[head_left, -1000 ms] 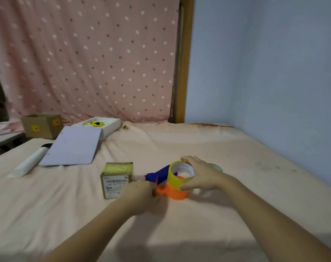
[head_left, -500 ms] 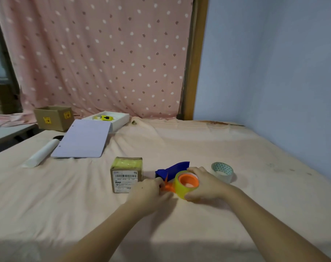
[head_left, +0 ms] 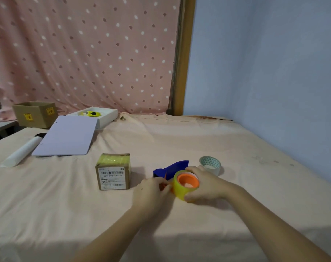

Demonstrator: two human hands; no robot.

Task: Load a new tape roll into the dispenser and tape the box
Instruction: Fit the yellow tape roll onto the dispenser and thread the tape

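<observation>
A yellow tape roll (head_left: 178,188) sits around the orange hub (head_left: 188,181) of the tape dispenser, whose blue handle (head_left: 173,168) points away from me. My right hand (head_left: 206,184) wraps the roll from the right side. My left hand (head_left: 152,190) pinches the dispenser's orange front part beside the roll; its fingers hide that part. A small cardboard box (head_left: 113,172) with a barcode label and yellow tape on top stands just left of my hands. A used clear tape roll (head_left: 211,164) with a patterned core lies behind my right hand.
A white board (head_left: 66,136) and a rolled white sheet (head_left: 21,153) lie at the far left. Behind them are an open brown carton (head_left: 35,113) and a white tray (head_left: 104,115) holding a yellow tool. A blue wall borders the cloth-covered table on the right.
The yellow roll went from tilted above the orange hub down onto it. My right hand stayed on the roll, and my left hand kept its grip at the dispenser's front.
</observation>
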